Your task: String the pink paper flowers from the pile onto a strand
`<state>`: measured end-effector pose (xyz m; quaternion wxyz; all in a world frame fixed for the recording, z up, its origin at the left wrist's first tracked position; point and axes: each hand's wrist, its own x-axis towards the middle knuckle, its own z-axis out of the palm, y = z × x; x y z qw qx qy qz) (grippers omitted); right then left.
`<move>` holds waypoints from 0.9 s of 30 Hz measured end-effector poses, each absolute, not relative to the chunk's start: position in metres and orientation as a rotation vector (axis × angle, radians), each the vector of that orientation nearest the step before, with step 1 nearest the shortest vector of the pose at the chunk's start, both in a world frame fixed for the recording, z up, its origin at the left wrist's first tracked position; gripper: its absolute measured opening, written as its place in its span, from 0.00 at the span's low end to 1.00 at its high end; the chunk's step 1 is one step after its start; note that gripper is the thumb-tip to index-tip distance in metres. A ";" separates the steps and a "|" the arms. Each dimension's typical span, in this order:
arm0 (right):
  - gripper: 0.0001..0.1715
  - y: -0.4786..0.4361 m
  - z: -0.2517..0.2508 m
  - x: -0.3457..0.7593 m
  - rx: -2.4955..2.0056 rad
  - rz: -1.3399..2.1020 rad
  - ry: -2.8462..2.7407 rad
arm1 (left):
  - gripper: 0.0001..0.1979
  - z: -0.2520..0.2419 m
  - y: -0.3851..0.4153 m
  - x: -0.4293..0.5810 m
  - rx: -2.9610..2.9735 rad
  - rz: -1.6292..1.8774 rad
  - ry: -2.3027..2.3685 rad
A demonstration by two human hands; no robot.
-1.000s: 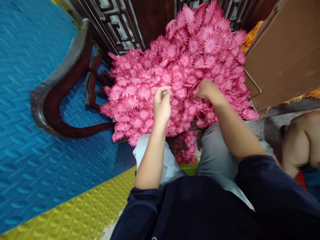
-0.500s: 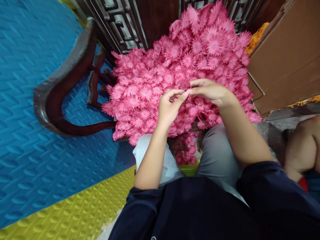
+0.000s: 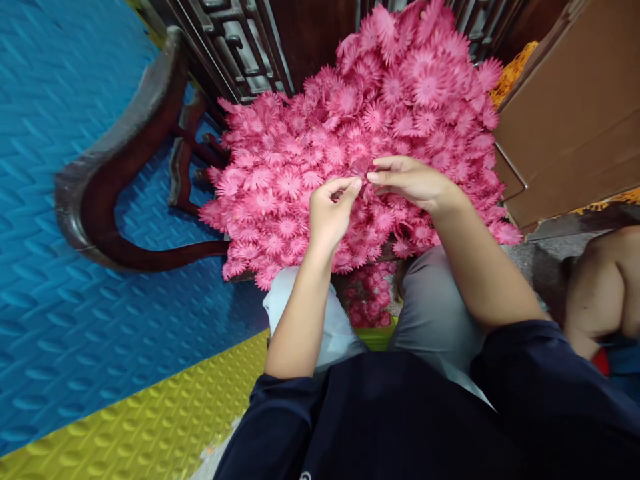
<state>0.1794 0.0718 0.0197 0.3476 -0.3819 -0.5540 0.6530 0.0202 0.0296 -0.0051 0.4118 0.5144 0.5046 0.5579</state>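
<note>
Blue mat left, pink flower pile ahead. My left hand and right hand pinch one darker flower over it. Probably light, soft, crease-prone; I'd hold near its centre.

Flower heap: bright pink, paler toward the middles, many blooms marked with a dark central dot. Flower I hold: deeper, duskier pink. My shirt: navy. My trousers: faded grey-blue. Floor mat: blue, raised criss-cross tread pattern. Mat strip: yellow, raised oval bumps. Chair arm: dark reddish brown. Lattice panel: dark brown, angular fretwork over pale grey. Cardboard: plain brown.
</note>
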 end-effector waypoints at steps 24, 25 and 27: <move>0.24 0.073 0.013 0.162 -0.991 1.321 -1.463 | 0.03 -0.001 0.032 0.019 0.938 1.448 1.183; 0.24 0.073 0.012 0.161 -0.993 1.304 -1.458 | 0.03 -0.001 0.033 0.019 0.919 1.441 1.190; 0.25 0.072 0.012 0.160 -0.987 1.276 -1.462 | 0.04 -0.001 0.034 0.019 0.891 1.440 1.184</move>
